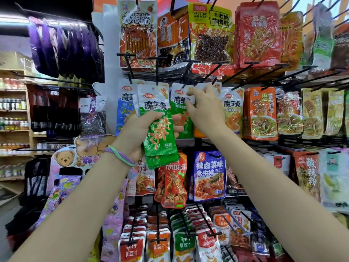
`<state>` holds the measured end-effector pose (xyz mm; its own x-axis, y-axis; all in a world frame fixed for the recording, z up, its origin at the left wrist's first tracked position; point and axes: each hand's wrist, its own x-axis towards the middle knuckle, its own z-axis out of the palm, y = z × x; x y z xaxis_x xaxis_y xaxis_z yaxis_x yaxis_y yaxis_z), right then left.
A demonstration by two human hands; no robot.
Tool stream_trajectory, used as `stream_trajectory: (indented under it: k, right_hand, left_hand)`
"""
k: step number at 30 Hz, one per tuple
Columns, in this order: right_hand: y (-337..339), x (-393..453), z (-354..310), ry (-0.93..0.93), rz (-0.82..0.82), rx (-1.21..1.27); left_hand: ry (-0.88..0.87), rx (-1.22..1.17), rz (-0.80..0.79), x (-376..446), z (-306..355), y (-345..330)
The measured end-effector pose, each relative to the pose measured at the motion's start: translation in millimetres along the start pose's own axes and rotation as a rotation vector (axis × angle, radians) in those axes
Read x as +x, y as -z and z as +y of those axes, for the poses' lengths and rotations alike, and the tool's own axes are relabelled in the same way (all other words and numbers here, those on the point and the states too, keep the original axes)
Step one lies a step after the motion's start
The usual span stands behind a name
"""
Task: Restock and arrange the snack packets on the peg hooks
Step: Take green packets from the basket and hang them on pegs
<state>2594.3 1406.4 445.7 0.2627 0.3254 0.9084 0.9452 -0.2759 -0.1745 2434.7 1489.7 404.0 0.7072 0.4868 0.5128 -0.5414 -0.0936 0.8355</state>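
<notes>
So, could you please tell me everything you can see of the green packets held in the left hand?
The green packets are a small stack of glossy plastic pouches, white at the top with dark characters, green below with orange strips pictured. They are upright, slightly tilted, fanned at the bottom. The left hand grips them around the middle, in front of the middle row of pegs. The right hand is beside them, on a hanging packet.

- The scene is bright and evenly lit from above; a light strip [13,18] glows at the upper left against a black corner.
- Colours look saturated, and shadows are weak.
- White glare streaks the glossy packets [211,35] in the top row and the purple bags [64,46].
- The wide lens bends the hooks [294,72] and the shelves [13,110] near the edges.
- The far right and lower left are smeared and soft; print on the central packets is fairly sharp.
</notes>
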Motion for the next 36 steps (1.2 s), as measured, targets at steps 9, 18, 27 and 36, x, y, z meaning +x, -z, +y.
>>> stream_trajectory:
  k: [9,18,27,36]
  right_hand:
    - [18,-12,-13,-0.051,-0.202,0.784]
    - [12,18,7,-0.417,-0.121,1.095]
    - [12,31,-11,-0.438,-0.021,1.007]
    - [3,42,-5,-0.478,-0.056,1.151]
  left_hand:
    - [-0.098,0.11,0.141,0,-2,-11]
    - [-0.049,0.013,0.214,-2,-1,1]
    - [-0.047,-0.002,0.204,-2,5,-7]
    - [-0.036,-0.026,0.145,1,0,-3]
